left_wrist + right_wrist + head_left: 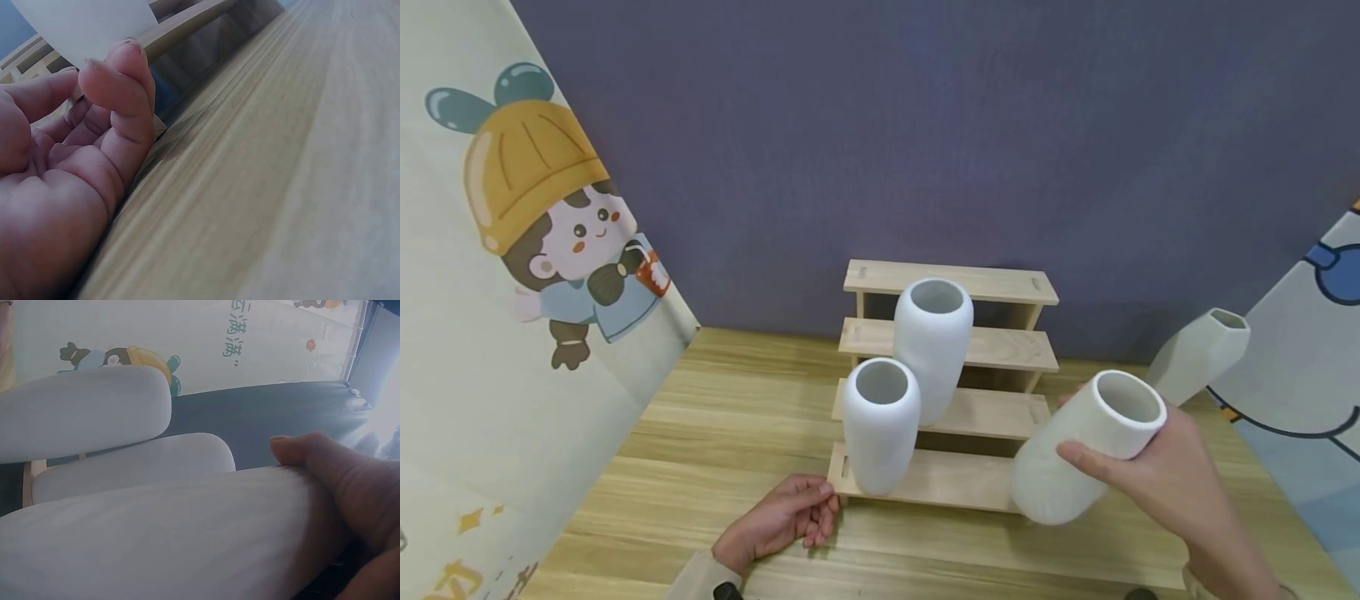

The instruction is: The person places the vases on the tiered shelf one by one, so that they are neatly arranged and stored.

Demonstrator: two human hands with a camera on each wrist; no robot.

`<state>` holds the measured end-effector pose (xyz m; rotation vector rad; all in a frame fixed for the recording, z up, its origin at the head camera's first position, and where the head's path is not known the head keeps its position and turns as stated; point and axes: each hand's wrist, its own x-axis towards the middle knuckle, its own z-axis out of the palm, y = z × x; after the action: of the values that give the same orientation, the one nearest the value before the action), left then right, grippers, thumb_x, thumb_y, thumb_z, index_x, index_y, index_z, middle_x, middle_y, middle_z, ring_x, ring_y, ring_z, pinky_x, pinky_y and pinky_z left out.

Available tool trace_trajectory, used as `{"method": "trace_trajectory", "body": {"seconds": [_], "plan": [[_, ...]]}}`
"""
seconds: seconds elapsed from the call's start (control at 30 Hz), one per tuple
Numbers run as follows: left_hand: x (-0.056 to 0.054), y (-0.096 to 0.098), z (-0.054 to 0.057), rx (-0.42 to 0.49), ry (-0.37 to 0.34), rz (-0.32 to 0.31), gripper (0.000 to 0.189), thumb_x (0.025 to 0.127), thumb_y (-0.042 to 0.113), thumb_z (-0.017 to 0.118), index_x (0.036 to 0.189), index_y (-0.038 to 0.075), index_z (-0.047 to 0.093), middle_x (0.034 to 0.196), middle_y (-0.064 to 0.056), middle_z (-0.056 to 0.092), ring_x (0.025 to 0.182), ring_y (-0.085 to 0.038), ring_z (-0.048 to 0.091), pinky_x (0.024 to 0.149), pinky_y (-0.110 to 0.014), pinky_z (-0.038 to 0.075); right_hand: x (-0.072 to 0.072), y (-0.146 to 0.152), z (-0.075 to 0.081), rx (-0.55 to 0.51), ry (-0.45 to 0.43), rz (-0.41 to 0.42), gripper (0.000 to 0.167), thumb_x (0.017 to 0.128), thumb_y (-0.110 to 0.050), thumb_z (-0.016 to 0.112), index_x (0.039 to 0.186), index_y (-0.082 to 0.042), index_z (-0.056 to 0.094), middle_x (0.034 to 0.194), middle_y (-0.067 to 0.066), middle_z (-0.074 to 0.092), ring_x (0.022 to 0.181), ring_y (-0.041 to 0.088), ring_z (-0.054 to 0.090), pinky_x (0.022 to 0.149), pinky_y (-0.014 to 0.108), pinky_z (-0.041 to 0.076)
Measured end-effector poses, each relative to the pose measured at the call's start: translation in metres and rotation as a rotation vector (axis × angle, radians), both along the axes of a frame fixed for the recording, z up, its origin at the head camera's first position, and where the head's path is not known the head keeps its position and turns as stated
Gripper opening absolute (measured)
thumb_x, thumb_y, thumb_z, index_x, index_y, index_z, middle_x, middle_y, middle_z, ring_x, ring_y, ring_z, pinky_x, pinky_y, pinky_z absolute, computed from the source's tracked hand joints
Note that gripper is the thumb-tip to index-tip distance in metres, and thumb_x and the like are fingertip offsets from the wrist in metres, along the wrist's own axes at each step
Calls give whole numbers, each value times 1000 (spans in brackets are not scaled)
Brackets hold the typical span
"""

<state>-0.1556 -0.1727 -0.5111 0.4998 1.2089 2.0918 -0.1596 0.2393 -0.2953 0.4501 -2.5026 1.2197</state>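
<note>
On the left, a pale wall (445, 350) carries a cartoon child (576, 225) in a yellow hat. The left hand (782, 512) lies low over the worktop (685, 433), thumb up, at the front left corner of a wooden stand (973, 479). Its grip is nearly closed: the thumb touches the corner of the lowest step, and the other fingers curl loosely below. The stand has four steps rising to the worktop's back edge, in front of a dark blue-grey wall (820, 150).

At the left end of the lowest step stands a white vase, the front vase (882, 450). Just behind and to the right, the back vase (934, 358), also white, stands upright on the second step.

At the stand's front right corner is the held vase (1052, 471), white and rounded, tilted with its mouth to the right. The right hand (1168, 479) has its grip wrapped around the upper part, thumb on the near side. Whether the base touches the step cannot be told.

Farther right, near the worktop's back right corner, is a white angular vase (1198, 358), its lower part partly hidden behind the right hand.
</note>
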Motion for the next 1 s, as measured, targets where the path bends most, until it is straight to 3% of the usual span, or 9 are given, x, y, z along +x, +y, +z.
{"method": "trace_trajectory", "body": {"seconds": [0.23, 0.5, 0.8, 1.0], "plan": [[0, 0, 0, -30, -29, 0, 35, 111, 18, 31, 102, 10, 63, 81, 7, 71, 69, -2, 66, 55, -13, 50, -6, -1, 5, 12, 19, -13, 48, 65, -3, 91, 106, -14, 69, 90, -23, 70, 79, -4, 65, 66, 13, 50], [0, 1, 0, -5, -11, 2, 35, 111, 16, 30, 103, 10, 63, 82, 7, 71, 70, -2, 66, 55, -13, 51, -14, -1, 9, 26, 34, -62, 48, 64, -6, 92, 104, -13, 66, 83, -23, 66, 75, -5, 62, 62, 14, 49], [0, 0, -1, 3, -8, 1, 35, 111, 15, 30, 103, 10, 63, 83, 7, 71, 70, -2, 66, 55, -13, 51, -25, 2, 13, 73, -28, -129, 52, 68, -15, 92, 112, -8, 65, 82, -32, 60, 74, -10, 58, 59, 16, 49], [0, 1, 0, -1, -8, 4, 34, 111, 16, 31, 103, 10, 63, 82, 7, 71, 70, -2, 66, 55, -13, 51, -31, 1, 20, 87, -32, -127, 50, 70, -18, 91, 112, -11, 65, 83, -31, 61, 75, -9, 58, 59, 18, 49]]}}
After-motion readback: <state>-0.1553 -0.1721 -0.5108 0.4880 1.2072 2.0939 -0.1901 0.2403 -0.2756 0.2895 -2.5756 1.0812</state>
